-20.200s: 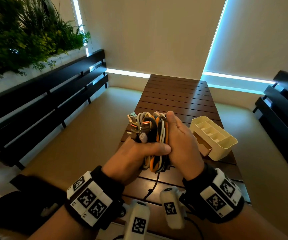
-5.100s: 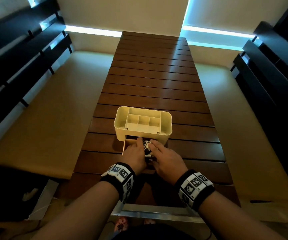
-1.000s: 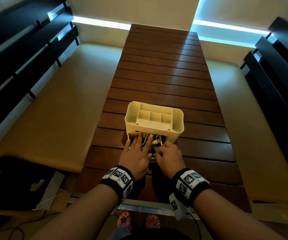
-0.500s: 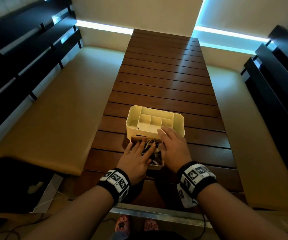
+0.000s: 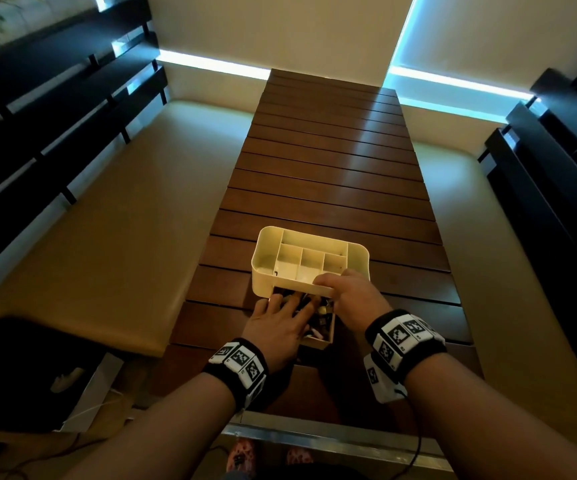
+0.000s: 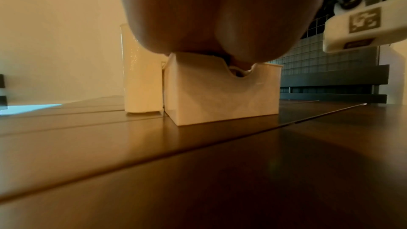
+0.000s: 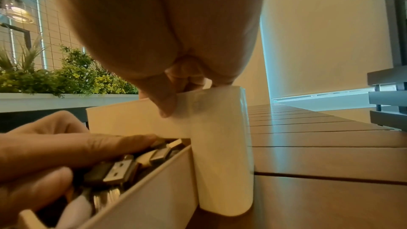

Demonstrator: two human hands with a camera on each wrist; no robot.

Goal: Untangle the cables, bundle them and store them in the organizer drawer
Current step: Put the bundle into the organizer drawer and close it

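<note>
A cream organizer (image 5: 309,261) stands on the slatted wooden table (image 5: 332,168), its drawer (image 5: 318,342) pulled out toward me. The bundled cables (image 5: 321,317) lie inside the drawer, and their USB plugs (image 7: 123,168) show in the right wrist view. My left hand (image 5: 290,306) lies flat on the cables with straight fingers (image 7: 77,147), pressing them down. My right hand (image 5: 332,282) grips the organizer's near right rim, with its thumb (image 7: 165,104) on the front wall. In the left wrist view my palm (image 6: 220,15) rests on the drawer's notched front (image 6: 220,97).
Beige bench cushions run along both sides of the table, one on the left (image 5: 107,237) and one on the right (image 5: 481,237), each backed by dark slatted rails. The table's near metal edge (image 5: 315,441) is just below my wrists. Planter greenery (image 7: 66,79) stands on the left.
My right hand has left the drawer and moved up onto the organizer's front rim, which it now grips. My left hand keeps pressing on the cables in the drawer.
</note>
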